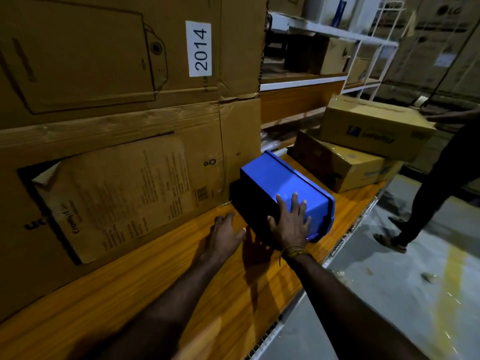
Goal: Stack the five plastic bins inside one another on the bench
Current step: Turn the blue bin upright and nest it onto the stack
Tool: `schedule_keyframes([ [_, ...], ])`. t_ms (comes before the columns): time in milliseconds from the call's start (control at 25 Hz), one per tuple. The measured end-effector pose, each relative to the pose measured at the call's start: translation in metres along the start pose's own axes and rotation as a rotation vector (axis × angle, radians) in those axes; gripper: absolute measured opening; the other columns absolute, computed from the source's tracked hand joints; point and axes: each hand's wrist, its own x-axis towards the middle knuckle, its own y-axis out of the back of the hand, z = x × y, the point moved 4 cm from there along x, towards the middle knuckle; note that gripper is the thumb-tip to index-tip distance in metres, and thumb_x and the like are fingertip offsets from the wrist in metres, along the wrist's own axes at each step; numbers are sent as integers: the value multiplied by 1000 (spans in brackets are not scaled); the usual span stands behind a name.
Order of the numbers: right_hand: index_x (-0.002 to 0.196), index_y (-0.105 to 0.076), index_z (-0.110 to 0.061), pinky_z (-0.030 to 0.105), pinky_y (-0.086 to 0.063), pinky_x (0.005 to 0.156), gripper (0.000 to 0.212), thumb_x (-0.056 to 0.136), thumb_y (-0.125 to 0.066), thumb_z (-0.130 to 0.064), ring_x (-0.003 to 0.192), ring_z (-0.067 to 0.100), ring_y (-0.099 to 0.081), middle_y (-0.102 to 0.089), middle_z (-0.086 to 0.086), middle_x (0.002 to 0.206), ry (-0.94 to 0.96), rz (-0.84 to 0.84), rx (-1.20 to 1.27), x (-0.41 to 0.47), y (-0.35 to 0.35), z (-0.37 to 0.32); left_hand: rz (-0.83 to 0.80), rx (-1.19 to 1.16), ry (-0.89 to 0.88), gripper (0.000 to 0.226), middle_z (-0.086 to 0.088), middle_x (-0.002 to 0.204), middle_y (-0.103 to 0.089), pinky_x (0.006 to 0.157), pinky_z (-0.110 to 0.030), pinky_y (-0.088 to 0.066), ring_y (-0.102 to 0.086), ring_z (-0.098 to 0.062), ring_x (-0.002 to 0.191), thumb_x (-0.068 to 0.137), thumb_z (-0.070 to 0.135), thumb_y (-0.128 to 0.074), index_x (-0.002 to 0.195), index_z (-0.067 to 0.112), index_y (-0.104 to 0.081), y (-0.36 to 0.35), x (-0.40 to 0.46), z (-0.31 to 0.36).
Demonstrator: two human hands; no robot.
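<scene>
Dim warehouse light is falling on an orange wooden bench that is running from the lower left toward the middle right, with a grey concrete floor lying beside it on the right. Large cardboard boxes are standing stacked along the back of the bench on the left, and one is carrying a white label reading 2014. Farther back, white metal shelving is holding more cartons.

A blue plastic bin is lying upside down and tilted on the bench, just beside the big boxes, its rim pointing toward the floor side. A dark shape is showing under its left edge, but I cannot tell whether that is shadow or another bin.

The person's right hand is resting flat on the near end of the bin, fingers spread wide and the thumb pressing the bin's dark left side. A yellow thread band is circling that wrist. The left hand is hovering just above the bench to the left of the bin, fingers loosely curled and slightly apart, holding nothing and not touching the bin.

Beyond the bin, two smaller cardboard cartons are sitting stacked at an angle on the bench. A second person in dark clothing is standing on the floor at the right, reaching toward the upper carton.
</scene>
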Motion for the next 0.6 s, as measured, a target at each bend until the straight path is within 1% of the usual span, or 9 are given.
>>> schedule_keyframes([
  [80, 149, -27, -33, 65, -22, 110, 67, 91, -58, -39, 150, 36, -1, -8, 8, 163, 9, 7, -43, 15, -6, 22, -3, -17, -5, 65, -13, 149, -36, 105, -36, -37, -38, -31, 137, 90, 41, -59, 147, 24, -33, -11, 31, 15],
  [200, 149, -32, -31, 67, -28, 107, 65, 91, -61, -32, 149, 35, -13, -24, 9, 160, 127, 61, -98, 20, -12, 47, 40, -41, 24, 68, -15, 155, -26, 111, -39, -31, -28, -33, 142, 94, 43, -55, 152, 26, -24, -24, 72, 40],
  [280, 148, -33, -31, 66, -27, 108, 59, 94, -56, -27, 149, 35, -15, -27, 8, 159, 183, 57, -69, 20, -12, 61, 97, -89, 53, 69, -16, 158, -22, 114, -40, -26, -22, -33, 145, 95, 44, -53, 153, 26, -21, -28, 93, 54],
  [360, 147, -35, -32, 65, -24, 110, 58, 93, -53, -23, 149, 33, -13, -29, 6, 159, 221, 51, 4, 20, -9, 72, 166, -158, 90, 70, -15, 159, -21, 115, -41, -24, -20, -33, 146, 96, 42, -53, 154, 23, -18, -29, 111, 60],
  [440, 143, -38, -33, 65, -28, 110, 62, 87, -56, -16, 149, 31, -16, -33, 4, 157, 266, 62, 90, 22, -3, 89, 241, -194, 115, 71, -14, 159, -21, 115, -41, -23, -21, -33, 146, 97, 40, -52, 154, 18, -17, -27, 126, 62],
  [480, 142, -39, -33, 64, -31, 108, 64, 85, -58, -12, 148, 31, -17, -35, 3, 155, 297, 82, 130, 23, 1, 99, 248, -231, 130, 72, -14, 159, -23, 114, -41, -24, -22, -33, 145, 96, 40, -52, 154, 16, -18, -26, 133, 60],
  [560, 139, -45, -31, 59, -34, 110, 62, 86, -59, -4, 149, 30, -16, -34, 4, 155, 356, 128, 198, 18, 8, 113, 209, -357, 171, 74, -13, 156, -30, 111, -39, -31, -30, -33, 142, 94, 46, -55, 153, 15, -23, -27, 144, 51],
  [600, 137, -49, -30, 54, -32, 114, 59, 87, -59, -1, 149, 29, -15, -30, 7, 156, 350, 161, 243, 13, 11, 117, 157, -418, 198, 75, -11, 152, -38, 107, -37, -35, -38, -33, 138, 90, 53, -57, 150, 15, -31, -29, 148, 43],
])
